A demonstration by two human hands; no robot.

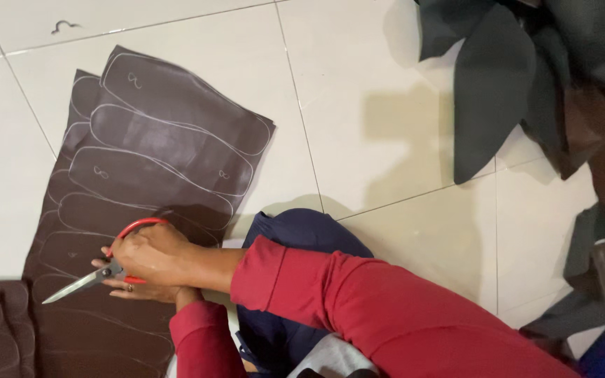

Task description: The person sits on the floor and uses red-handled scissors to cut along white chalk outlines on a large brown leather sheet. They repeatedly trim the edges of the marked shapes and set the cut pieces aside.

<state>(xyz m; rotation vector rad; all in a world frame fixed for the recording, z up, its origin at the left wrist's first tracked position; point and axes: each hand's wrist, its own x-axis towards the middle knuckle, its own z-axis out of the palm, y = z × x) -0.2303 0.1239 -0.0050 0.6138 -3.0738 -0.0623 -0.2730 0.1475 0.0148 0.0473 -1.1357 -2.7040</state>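
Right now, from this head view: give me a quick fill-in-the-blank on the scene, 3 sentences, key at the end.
1. The scissors have ____ handles.
2. The dark sheet carries outlines drawn in ____.
3. The right hand grips the scissors; both sleeves are ____.

Missing words: red; white; red

red-handled scissors [99, 269], brown white-outlined sheet [155, 140], red sleeve [386, 315]

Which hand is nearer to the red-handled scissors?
Right. The right hand grips the red-handled scissors by their loops; the left hand lies just beneath, flat on the dark brown sheet.
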